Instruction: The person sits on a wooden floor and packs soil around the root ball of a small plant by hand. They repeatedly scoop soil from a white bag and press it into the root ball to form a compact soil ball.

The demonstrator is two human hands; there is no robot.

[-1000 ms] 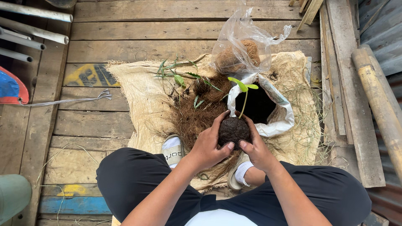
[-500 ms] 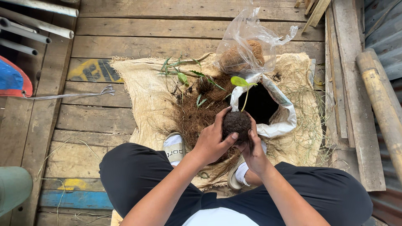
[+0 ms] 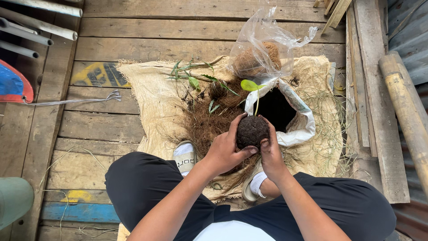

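- The soil ball (image 3: 252, 130), dead centre, looks matt, dark and crumbly; bare fingers (image 3: 237, 126) press its rough surface.
- The burlap sheet (image 3: 149, 96) beneath is coarse woven cloth, tan, frayed at the edges.
- At 12 o'clock a plastic bag (image 3: 267, 35) is thin, clear and glossy, crinkled around brown fibre.
- At 3 o'clock the sack (image 3: 299, 125) of soil looks like smooth white plastic.
- The floor planks (image 3: 200, 42) are weathered, unfinished wood with worn paint patches.
- At 10 o'clock the pipes (image 3: 40, 27) look smooth and grey-white.
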